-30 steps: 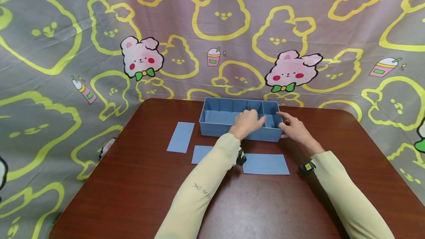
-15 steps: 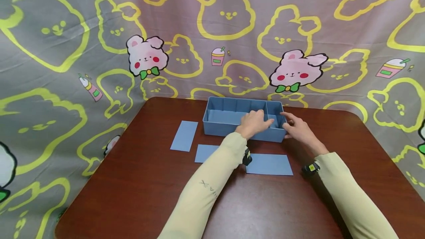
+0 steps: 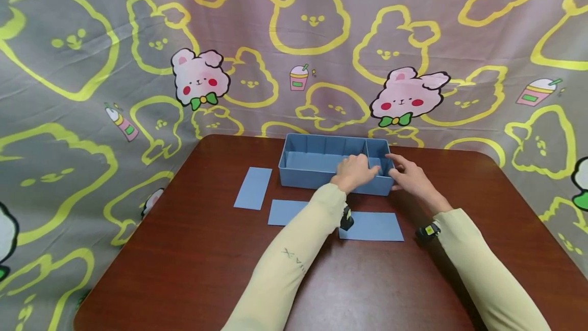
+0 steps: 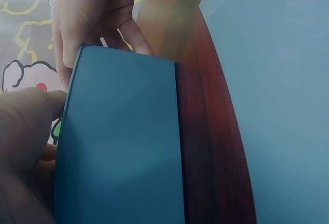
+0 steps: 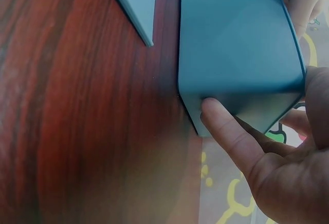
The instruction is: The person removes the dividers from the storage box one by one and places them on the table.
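Note:
A long blue drawer organizer box (image 3: 303, 178) stands near the back of the table, with one divider (image 3: 368, 153) upright across its right part. My left hand (image 3: 354, 171) reaches over the front wall, fingers bent down left of the divider and thumb over the right compartment. It seems to pinch the divider, though its fingertips are hidden. Around the right end of the box my right hand (image 3: 411, 178) grips the wall, one finger over the rim; in the right wrist view another finger (image 5: 226, 126) touches the outer end face.
Loose flat blue panels lie on the brown table (image 3: 184, 249): a left panel (image 3: 253, 188), a middle panel (image 3: 287, 212) partly under my left sleeve, and a right panel (image 3: 374, 227). A patterned curtain (image 3: 257, 24) hangs behind the table.
The view shifts slightly. My left hand has moved a little to the right along the front wall, closer to the divider. My right hand keeps its place at the box's end.

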### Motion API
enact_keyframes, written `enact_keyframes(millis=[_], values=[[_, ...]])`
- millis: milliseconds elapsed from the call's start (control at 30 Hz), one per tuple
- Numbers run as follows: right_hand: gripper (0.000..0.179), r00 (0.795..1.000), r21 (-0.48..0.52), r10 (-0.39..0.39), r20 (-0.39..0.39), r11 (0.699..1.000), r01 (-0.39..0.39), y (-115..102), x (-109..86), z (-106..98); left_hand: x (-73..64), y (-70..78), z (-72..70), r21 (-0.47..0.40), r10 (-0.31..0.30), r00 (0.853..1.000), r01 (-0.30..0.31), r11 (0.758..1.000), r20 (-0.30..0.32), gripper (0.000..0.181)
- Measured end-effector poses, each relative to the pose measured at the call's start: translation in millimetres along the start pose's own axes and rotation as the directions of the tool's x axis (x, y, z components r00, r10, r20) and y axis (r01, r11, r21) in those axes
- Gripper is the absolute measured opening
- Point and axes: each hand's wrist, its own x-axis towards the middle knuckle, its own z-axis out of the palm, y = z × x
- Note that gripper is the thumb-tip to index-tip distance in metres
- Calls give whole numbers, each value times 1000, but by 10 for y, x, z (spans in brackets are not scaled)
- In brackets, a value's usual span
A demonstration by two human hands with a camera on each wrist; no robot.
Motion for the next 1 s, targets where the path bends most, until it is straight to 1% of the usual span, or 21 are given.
enact_keyframes(millis=[267, 433, 567, 667, 833, 1000], values=[[56, 1000, -5, -1, -1, 1000, 1, 3, 18, 3, 13, 12, 11, 44, -36, 999, 36, 998, 1, 43], [56, 1000, 0, -7, -8, 1000, 7, 9, 24, 6, 25, 3, 19, 30, -27, 1000, 27, 999, 7, 45], [56, 1000, 7, -3, -1, 1000, 3, 14, 20, 9, 28, -7, 27, 18, -33, 999, 32, 999, 19, 47], [56, 1000, 11, 4, 0, 1000, -4, 18, 17, 10, 22, -7, 31, 12, -31, 999, 30, 999, 15, 48], [55, 1000, 11, 8, -15, 1000, -8, 17, 18, 14, 22, -3, 36, -5, -19, 1000, 19, 1000, -7, 47], [55, 1000, 12, 5, -13, 1000, -5, 13, 20, 12, 35, 6, 59, 10, 2, 998, -1, 1000, -65, 45]])
